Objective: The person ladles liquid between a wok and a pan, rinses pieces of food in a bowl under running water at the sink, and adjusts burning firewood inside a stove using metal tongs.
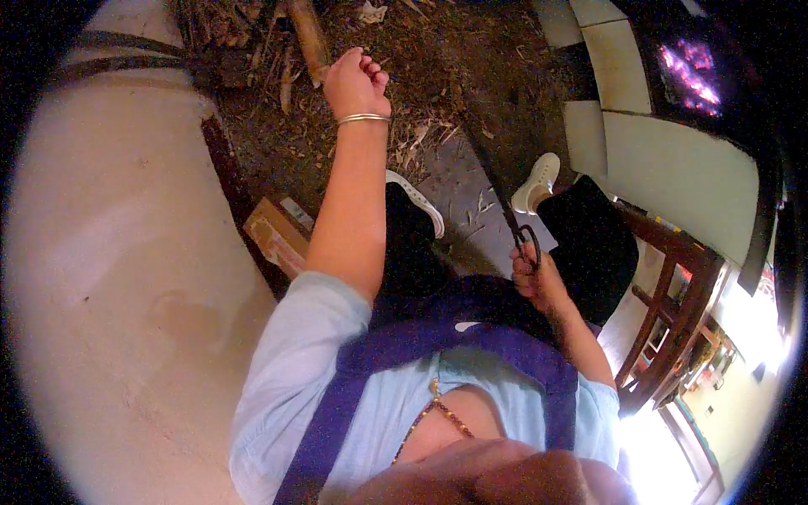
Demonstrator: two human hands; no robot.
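My left hand, with a bangle at its wrist, reaches out over the littered ground at the top centre. Its fingers are curled in; what they hold, if anything, cannot be made out. Right beside it is the lower end of a thick stick. Nearer my body, my right hand is closed round the looped handle of dark metal tongs. Their long dark shaft points up and to the left, between my feet, and its far end blends into the dark ground.
Pale tiled stove blocks stand at the right, with a pink-purple glow beyond. A cardboard box lies by the pale wall at the left. Wooden furniture is at the lower right; firewood lies at the top.
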